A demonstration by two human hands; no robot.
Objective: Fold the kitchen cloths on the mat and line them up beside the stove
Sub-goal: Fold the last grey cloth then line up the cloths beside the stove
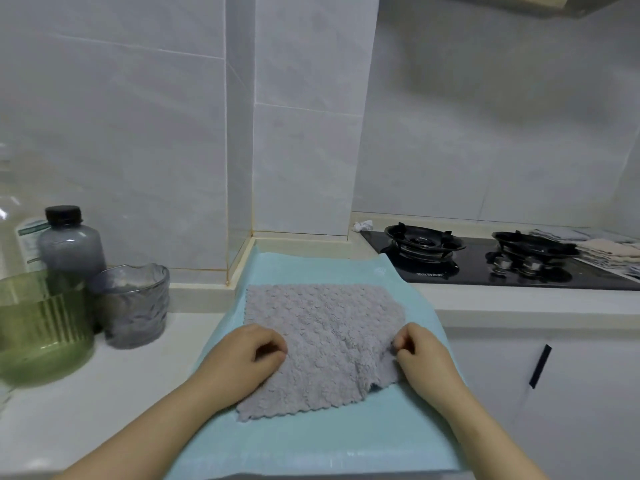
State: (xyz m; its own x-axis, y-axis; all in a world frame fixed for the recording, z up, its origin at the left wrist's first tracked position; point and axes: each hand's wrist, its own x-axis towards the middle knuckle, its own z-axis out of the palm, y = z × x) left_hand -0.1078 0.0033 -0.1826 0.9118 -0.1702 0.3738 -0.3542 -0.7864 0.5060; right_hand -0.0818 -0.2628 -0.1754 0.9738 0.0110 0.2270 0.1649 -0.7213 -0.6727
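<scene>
Grey cloth [322,337] spread unfolded on mat [311,268]. Left hand [249,351] pinches left edge, right hand [422,351] pinches right edge. Step, judged: first fold starting. Next: lift near edge to far edge, corners matched.

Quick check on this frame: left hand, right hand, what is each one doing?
Left hand: fingers curled, gripping the left edge of the grey cloth.
Right hand: pinching the same cloth's right edge.
</scene>
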